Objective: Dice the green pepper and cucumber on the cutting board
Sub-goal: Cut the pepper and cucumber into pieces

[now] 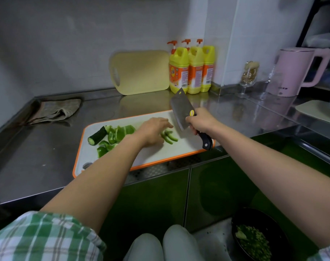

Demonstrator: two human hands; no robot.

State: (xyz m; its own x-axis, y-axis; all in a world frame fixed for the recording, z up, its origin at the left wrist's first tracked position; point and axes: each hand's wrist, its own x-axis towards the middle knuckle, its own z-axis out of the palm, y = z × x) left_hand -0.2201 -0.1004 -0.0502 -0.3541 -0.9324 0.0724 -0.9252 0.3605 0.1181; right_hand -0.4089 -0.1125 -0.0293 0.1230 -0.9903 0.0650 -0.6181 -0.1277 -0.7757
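A white cutting board (179,149) with an orange rim lies on the steel counter. On its left part lie a dark cucumber stub (97,136) and a heap of green pepper pieces (115,135). My left hand (153,130) rests palm down, fingers extended, over a few green pepper strips (169,137) near the board's middle. My right hand (202,120) grips the black handle of a cleaver (180,112), whose blade is raised and tilted just right of the strips.
A yellow cutting board (141,71) leans on the back wall beside three yellow detergent bottles (192,69). A crumpled cloth (56,110) lies back left. A pink kettle (300,70) and glasses (249,76) stand right. A black bowl of diced greens (258,236) sits low right.
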